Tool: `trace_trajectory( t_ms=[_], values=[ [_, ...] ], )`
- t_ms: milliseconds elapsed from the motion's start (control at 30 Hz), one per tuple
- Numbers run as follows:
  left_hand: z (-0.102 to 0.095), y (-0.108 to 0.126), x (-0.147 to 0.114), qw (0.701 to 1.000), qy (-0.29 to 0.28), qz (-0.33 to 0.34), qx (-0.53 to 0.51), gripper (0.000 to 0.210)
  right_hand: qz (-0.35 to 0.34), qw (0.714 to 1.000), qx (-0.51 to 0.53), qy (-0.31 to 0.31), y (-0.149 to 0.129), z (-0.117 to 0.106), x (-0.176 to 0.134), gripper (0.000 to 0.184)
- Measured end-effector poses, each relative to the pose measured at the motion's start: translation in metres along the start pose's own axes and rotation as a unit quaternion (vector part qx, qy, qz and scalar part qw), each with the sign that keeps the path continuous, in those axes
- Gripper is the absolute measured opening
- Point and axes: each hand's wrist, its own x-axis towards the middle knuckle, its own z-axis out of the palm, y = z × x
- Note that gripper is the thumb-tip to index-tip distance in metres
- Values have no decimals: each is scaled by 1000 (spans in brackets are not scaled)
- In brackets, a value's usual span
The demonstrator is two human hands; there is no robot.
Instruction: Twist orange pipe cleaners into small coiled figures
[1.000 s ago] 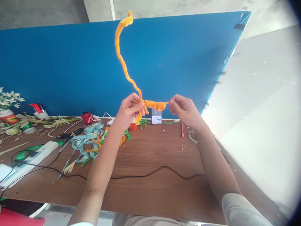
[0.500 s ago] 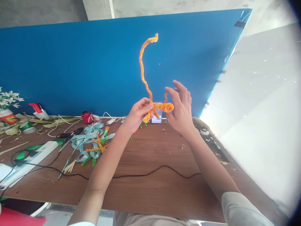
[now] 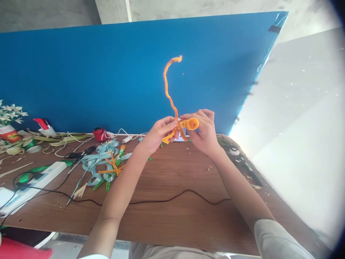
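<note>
My left hand (image 3: 159, 135) pinches an orange pipe-cleaner figure (image 3: 189, 124) at its joint, above the table. The figure has a coiled, cone-like part pointing right, short twisted legs hanging down, and one long strand (image 3: 166, 84) curving up against the blue panel. Close on the right is my right hand (image 3: 203, 129), its fingers bent in behind the coil. Its fingertips meet the figure near the joint, partly hidden by the coil. A phone (image 3: 179, 137) stands behind the figure, mostly covered by it and my hands.
Light-blue ribbon (image 3: 93, 162) lies left with another orange pipe-cleaner piece (image 3: 115, 168) and green bits. A white power strip (image 3: 35, 187) is at the left edge. One black cable (image 3: 172, 199) crosses the brown table (image 3: 172, 223). The blue panel (image 3: 81, 79) rises behind.
My right hand has moved left and its fingers have folded in to the figure's joint. The long strand's tip has dropped lower, and the figure has shifted slightly right.
</note>
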Motion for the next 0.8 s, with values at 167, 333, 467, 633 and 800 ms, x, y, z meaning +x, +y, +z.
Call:
trace_trajectory(
  t_ms=[167,333,467,633,800],
  values=[
    [1,-4,0,985,20,33,170,34,85,995,28,34,-2,4,0,22],
    [-1,-7,4,961,42,123,243,28,209,951,229,-17,-4,2,3,24],
    [4,-8,5,988,-6,98,117,27,256,924,284,-29,-2,1,4,17],
    [9,-11,6,994,47,88,45,31,284,912,290,-63,1,-7,6,19],
    [8,-12,10,987,104,106,-54,33,228,937,246,-96,3,-15,8,20]
  ],
)
